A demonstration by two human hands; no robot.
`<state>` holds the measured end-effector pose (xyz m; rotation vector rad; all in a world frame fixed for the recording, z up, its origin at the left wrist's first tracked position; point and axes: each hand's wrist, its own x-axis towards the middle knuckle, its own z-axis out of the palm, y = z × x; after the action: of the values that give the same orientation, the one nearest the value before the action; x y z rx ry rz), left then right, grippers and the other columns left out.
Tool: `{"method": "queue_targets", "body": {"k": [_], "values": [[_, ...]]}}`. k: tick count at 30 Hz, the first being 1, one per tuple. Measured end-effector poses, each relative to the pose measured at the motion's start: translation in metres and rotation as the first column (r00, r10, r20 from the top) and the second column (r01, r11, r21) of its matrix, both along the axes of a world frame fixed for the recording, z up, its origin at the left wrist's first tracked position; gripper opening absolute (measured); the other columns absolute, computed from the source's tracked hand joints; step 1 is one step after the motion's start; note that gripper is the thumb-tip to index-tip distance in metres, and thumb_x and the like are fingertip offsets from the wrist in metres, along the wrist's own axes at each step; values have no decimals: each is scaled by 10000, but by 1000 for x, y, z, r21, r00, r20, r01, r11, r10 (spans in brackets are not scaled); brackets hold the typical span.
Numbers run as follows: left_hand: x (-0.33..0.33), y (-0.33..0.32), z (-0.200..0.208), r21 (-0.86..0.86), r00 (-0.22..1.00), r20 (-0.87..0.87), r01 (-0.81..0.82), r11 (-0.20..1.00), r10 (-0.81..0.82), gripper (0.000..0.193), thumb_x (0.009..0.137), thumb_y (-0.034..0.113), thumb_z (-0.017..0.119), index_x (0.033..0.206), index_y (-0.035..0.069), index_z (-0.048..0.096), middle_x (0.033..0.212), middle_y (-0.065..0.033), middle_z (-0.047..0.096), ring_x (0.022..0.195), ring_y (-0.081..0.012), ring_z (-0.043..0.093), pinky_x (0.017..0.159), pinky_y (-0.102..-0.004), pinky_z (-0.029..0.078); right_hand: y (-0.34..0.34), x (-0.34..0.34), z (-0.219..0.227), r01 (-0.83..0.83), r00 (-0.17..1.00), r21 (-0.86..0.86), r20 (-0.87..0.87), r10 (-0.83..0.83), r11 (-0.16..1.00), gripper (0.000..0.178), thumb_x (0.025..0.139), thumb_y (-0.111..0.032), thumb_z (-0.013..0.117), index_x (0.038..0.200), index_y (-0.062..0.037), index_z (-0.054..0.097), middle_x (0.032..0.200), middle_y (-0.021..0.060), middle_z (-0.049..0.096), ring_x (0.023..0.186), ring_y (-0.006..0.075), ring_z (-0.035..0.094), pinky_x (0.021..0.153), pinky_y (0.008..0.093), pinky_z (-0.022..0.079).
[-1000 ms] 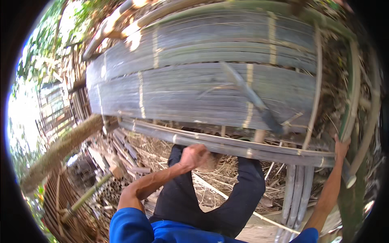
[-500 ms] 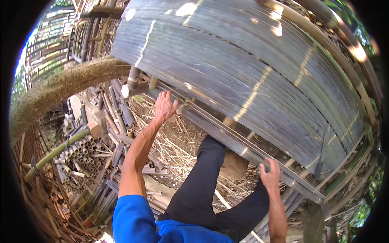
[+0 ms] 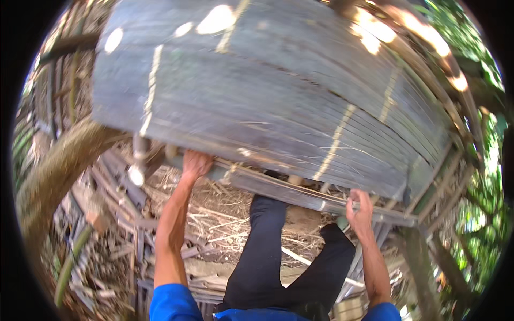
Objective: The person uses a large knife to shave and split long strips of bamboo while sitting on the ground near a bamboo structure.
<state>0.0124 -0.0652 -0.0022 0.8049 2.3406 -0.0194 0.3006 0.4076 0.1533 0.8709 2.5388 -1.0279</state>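
A wide platform of flattened grey bamboo slats (image 3: 230, 101) spreads in front of me, with pale bands across it. At its near edge runs a bamboo rail (image 3: 278, 190). My left hand (image 3: 197, 163) lies on the left part of that edge, its fingers bent over the rail and their tips hidden. Farther right, my right hand (image 3: 360, 207) is raised at the rail, fingers up and slightly curled, with a gap beside the thumb. I see nothing in it; whether it touches the rail I cannot tell.
A thick log (image 3: 67, 155) slants in from the left toward the platform. Cut bamboo pieces (image 3: 96, 267) lie heaped at lower left. Dry straw (image 3: 214, 206) covers the ground by my legs (image 3: 257, 246). Bamboo poles (image 3: 423, 69) border the far right side, with green leaves beyond.
My view has shifted, so the platform sits farther left and tilts less. My left hand has come from spread fingers beside the edge onto the rail. The right hand remains by the rail.
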Motion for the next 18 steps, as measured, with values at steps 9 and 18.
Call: {"method": "queue_targets", "body": {"k": [9, 18], "values": [[3, -57, -36, 65, 961, 55, 267, 962, -270, 492, 924, 286, 612, 1401, 167, 617, 1477, -229, 531, 1356, -463, 473, 1108, -603, 369, 200, 89, -20, 359, 907, 579, -31, -420, 733, 720, 721, 49, 639, 1408, 2, 429, 1310, 249, 503, 1275, 428, 492, 1084, 470, 421], [-19, -22, -24, 103, 914, -53, 407, 908, -403, 441, 941, 266, 627, 1332, 64, 632, 1303, -283, 621, 1165, -501, 585, 1025, -600, 433, 285, 222, -75, 372, 744, 491, 349, -569, 788, 708, 732, -11, 660, 1422, -33, 502, 1351, 270, 581, 1214, 496, 570, 1036, 491, 477]]}}
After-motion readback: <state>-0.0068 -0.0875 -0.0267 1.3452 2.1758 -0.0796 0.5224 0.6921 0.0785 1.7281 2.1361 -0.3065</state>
